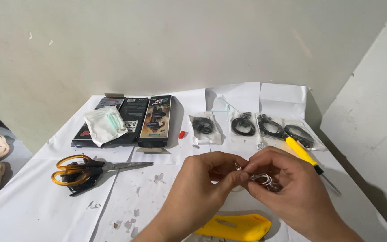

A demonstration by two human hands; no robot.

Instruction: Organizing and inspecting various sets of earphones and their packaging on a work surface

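Head view: left hand (204, 177) and right hand (276, 179) meet mid-table, fingertips pinched shut on small silvery metal ring parts (261, 178), raised close for fine alignment; yellow-handled screwdriver (307, 157) parked beside right hand, within reach.

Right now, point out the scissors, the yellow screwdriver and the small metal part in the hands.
scissors (88, 170), head view, on the pivot by the orange handles.
yellow screwdriver (302, 152), head view, mid-handle.
small metal part (263, 179), head view, on its silvery loop.
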